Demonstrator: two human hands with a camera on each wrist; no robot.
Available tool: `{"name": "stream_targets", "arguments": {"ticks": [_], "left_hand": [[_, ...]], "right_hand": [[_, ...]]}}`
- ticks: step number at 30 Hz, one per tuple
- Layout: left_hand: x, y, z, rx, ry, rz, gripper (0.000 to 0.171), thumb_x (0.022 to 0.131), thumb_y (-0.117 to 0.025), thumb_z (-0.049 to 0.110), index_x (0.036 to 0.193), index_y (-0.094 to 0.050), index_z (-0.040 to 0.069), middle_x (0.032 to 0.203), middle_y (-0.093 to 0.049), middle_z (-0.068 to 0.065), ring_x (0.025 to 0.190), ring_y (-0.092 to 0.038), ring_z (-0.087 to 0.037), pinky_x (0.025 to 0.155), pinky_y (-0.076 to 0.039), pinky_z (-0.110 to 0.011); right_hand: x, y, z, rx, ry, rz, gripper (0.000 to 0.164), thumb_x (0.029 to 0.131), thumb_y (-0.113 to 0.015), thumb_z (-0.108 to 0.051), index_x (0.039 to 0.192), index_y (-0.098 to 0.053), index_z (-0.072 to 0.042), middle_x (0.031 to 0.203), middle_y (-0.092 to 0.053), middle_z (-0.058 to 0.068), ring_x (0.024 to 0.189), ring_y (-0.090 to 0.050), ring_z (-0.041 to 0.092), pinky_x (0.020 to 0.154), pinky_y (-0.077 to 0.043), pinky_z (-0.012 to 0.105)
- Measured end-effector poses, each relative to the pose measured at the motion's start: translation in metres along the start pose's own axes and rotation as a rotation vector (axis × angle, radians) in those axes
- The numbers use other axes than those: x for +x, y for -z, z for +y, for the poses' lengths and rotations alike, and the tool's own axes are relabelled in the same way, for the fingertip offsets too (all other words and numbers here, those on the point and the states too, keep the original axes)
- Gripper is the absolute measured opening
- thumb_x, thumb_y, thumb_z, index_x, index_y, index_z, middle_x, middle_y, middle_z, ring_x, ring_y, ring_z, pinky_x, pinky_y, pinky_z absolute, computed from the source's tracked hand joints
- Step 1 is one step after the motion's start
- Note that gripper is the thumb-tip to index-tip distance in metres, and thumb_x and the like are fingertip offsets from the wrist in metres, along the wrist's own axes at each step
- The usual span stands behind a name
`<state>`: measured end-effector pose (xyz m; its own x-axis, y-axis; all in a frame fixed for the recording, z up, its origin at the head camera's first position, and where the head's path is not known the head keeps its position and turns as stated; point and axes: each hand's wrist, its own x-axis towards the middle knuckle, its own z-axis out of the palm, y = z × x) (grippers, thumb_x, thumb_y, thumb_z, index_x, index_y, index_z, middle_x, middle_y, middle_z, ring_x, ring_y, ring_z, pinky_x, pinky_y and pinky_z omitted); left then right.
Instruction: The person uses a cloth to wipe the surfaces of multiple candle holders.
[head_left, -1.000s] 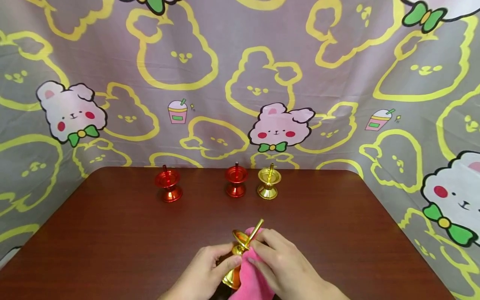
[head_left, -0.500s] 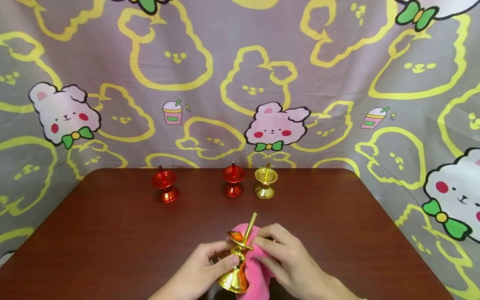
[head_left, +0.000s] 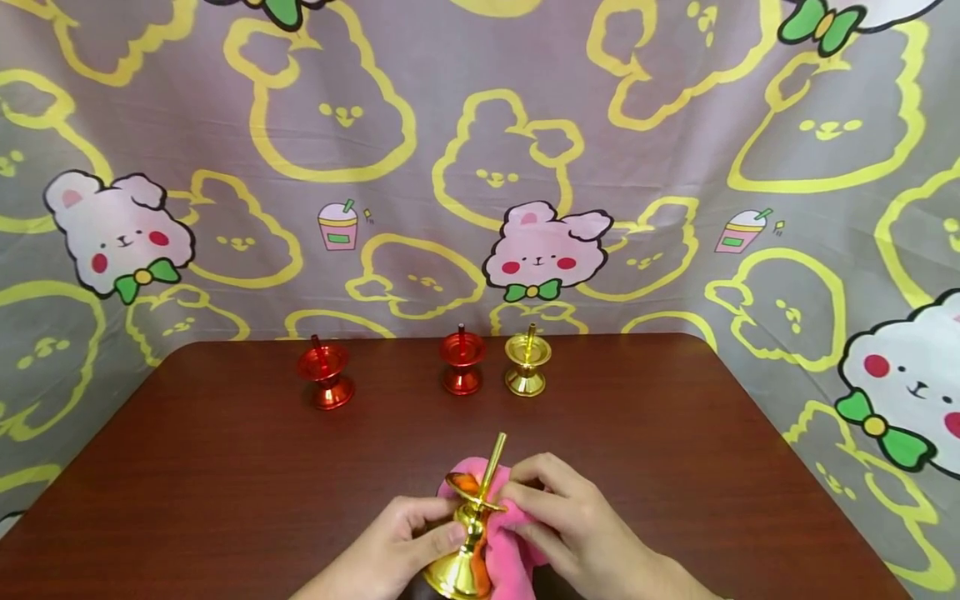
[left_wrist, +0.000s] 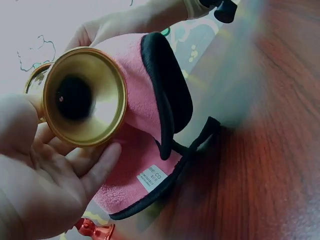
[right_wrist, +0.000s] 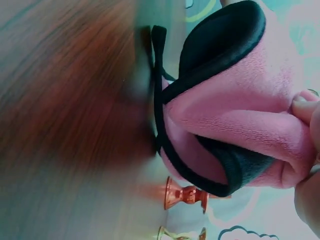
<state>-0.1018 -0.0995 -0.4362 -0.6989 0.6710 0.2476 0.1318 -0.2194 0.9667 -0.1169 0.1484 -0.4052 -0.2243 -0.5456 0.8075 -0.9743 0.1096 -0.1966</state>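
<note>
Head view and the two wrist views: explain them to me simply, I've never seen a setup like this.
There is no machine here, just a person's two bare hands. The head picture comes from a camera worn on the head, looking forward and down. The other two come from cameras on the wrists, so the table looks turned sideways there.

The left hand holds a gold stand, tilted. The right hand pinches a pink cloth against it; the wrist views show its dark edging.

Farther back on the table stand two red stands and another gold one, before a patterned curtain.
</note>
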Motion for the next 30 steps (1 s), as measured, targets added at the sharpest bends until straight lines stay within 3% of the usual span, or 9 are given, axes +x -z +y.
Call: {"name": "stream_targets", "arguments": {"ticks": [11,15,18,24,28,30], "left_hand": [[0.001,-0.008,-0.004,0.054,-0.008,0.038,0.025,0.105,-0.05,0.006,0.117,-0.063,-0.011,0.099,-0.072,-0.011,0.086,-0.068,-0.01,0.077,-0.057,-0.029],[0.004,-0.011,-0.005,0.107,-0.029,0.055,0.022,0.105,-0.051,0.005,0.115,-0.065,-0.009,0.096,-0.072,-0.012,0.083,-0.068,-0.01,0.074,-0.058,-0.029],[0.006,-0.013,-0.005,0.197,-0.032,0.099,0.019,0.103,-0.056,0.008,0.111,-0.067,-0.005,0.091,-0.072,-0.006,0.08,-0.066,-0.007,0.072,-0.057,-0.028],[0.011,-0.02,-0.004,0.528,0.019,0.249,0.015,0.098,-0.066,0.028,0.095,-0.07,0.013,0.078,-0.062,0.012,0.071,-0.057,0.0,0.064,-0.051,-0.022],[0.014,-0.025,-0.003,0.859,0.029,0.342,0.019,0.094,-0.069,0.04,0.086,-0.066,0.023,0.07,-0.054,0.019,0.063,-0.05,0.0,0.058,-0.044,-0.022],[0.015,-0.027,-0.004,1.03,-0.001,0.37,0.022,0.092,-0.07,0.043,0.083,-0.063,0.023,0.068,-0.053,0.02,0.059,-0.049,-0.001,0.055,-0.042,-0.024]], "right_hand": [[-0.006,-0.003,-0.001,-0.179,0.024,-0.032,0.019,0.102,-0.059,-0.018,0.108,-0.071,-0.004,0.105,-0.058,0.007,0.093,-0.061,0.016,0.082,-0.051,0.019],[-0.009,-0.002,-0.003,-0.212,-0.019,-0.058,0.018,0.102,-0.06,-0.021,0.106,-0.071,-0.007,0.105,-0.058,0.004,0.093,-0.06,0.014,0.082,-0.051,0.018],[-0.009,-0.002,-0.004,-0.241,-0.045,-0.072,0.018,0.103,-0.059,-0.022,0.105,-0.071,-0.008,0.104,-0.057,0.003,0.092,-0.059,0.013,0.081,-0.05,0.017],[-0.007,-0.005,-0.007,-0.327,-0.069,-0.092,0.021,0.105,-0.053,-0.022,0.099,-0.069,-0.01,0.1,-0.056,0.001,0.089,-0.056,0.011,0.077,-0.048,0.015],[-0.005,-0.008,-0.009,-0.367,-0.092,-0.102,0.027,0.106,-0.049,-0.021,0.097,-0.07,-0.007,0.099,-0.055,0.002,0.091,-0.057,0.012,0.079,-0.049,0.017],[-0.004,-0.01,-0.01,-0.398,-0.102,-0.11,0.032,0.107,-0.044,-0.02,0.096,-0.071,-0.006,0.097,-0.056,0.001,0.091,-0.057,0.012,0.078,-0.05,0.017]]}}
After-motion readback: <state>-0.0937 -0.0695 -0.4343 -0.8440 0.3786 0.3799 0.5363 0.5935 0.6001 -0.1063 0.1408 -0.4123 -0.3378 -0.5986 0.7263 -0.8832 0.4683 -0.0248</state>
